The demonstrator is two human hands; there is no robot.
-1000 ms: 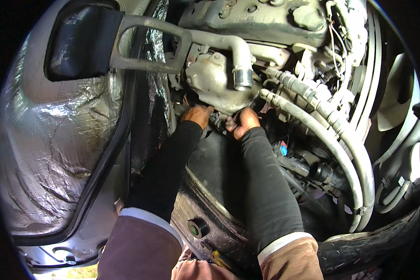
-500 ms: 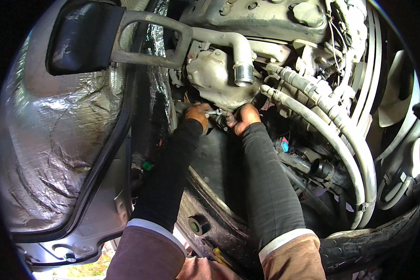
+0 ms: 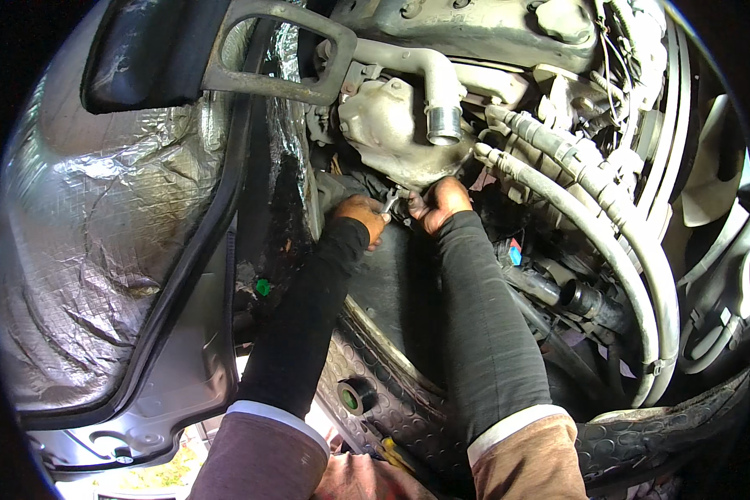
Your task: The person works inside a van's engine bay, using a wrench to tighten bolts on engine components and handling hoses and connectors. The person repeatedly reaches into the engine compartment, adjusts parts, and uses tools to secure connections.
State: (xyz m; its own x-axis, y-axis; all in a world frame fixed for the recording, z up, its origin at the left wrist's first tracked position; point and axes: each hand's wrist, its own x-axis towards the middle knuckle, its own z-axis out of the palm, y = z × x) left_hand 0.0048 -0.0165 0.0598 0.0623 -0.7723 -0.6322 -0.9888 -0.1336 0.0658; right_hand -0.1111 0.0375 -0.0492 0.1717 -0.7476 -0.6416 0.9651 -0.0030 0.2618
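My left hand (image 3: 362, 218) is closed around a small silver wrench (image 3: 391, 202), its open jaw pointing up and right toward my right hand. My right hand (image 3: 442, 204) has curled fingers at a small fitting beside the wrench, beneath a pale cast metal housing (image 3: 383, 125); whether it grips that fitting I cannot make out, as the fingertips are small and partly in shadow. A bent metal pipe (image 3: 442, 92) with a shiny open end rises above both hands.
An engine cover (image 3: 475, 25) lies at the top. Thick grey hoses (image 3: 600, 242) curve down the right. A foil-lined panel (image 3: 117, 217) with a rubber seal fills the left, below a metal bracket (image 3: 308, 92). A textured black edge (image 3: 642, 450) runs along the bottom right.
The view has shifted, with the engine sitting slightly higher in frame. My left hand now shows lower relative to the housing, and the wrench is more steeply tilted than half a second ago.
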